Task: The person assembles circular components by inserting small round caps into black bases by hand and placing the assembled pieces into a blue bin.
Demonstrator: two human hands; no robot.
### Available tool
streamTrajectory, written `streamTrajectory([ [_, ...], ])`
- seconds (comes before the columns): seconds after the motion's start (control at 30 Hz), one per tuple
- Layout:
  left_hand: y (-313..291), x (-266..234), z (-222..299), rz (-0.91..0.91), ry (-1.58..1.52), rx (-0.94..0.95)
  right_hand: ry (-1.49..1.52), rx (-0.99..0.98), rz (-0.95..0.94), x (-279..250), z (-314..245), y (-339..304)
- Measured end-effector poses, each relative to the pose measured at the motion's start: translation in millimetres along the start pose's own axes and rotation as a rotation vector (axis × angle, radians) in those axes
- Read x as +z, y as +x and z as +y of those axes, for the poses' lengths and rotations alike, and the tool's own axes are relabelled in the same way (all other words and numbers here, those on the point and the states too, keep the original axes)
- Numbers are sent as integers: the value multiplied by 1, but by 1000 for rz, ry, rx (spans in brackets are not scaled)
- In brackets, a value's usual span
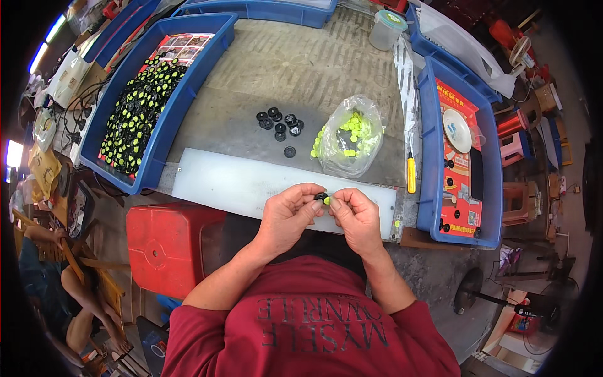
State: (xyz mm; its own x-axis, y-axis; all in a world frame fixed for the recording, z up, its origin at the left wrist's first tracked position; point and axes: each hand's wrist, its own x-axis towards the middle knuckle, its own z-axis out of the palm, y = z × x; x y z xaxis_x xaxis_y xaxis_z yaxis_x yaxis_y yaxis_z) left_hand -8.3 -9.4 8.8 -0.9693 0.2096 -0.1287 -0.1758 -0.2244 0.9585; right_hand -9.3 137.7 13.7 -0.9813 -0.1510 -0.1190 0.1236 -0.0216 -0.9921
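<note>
Over the white board [251, 179] at the table's front edge, both hands meet. My left hand [286, 217] pinches a small black round wheel-like piece [320, 196]. Against it, my right hand [357, 217] holds a small yellow-green disc [326, 201] between thumb and forefinger. Just beyond the hands stands an open clear plastic bag [353, 160] with yellow-green discs [359, 129] in it. Several loose black round pieces [279, 127] lie on the table to the left of the bag.
At the left, a blue tray [207, 66] holds many black pieces with yellow-green centres. Another blue tray [429, 147] at the right contains a white plate [457, 131] and a few black pieces. A yellow-handled screwdriver [411, 174] lies nearby. A red stool [166, 248] stands at the left.
</note>
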Motion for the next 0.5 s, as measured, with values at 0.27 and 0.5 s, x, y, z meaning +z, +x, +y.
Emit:
streamTrajectory([
  [0.27,0,0,2,1,19,-28,-31,-34,10,2,-1,0],
  [0.5,2,4,-2,22,-37,43,-59,-64,21,0,2,1],
])
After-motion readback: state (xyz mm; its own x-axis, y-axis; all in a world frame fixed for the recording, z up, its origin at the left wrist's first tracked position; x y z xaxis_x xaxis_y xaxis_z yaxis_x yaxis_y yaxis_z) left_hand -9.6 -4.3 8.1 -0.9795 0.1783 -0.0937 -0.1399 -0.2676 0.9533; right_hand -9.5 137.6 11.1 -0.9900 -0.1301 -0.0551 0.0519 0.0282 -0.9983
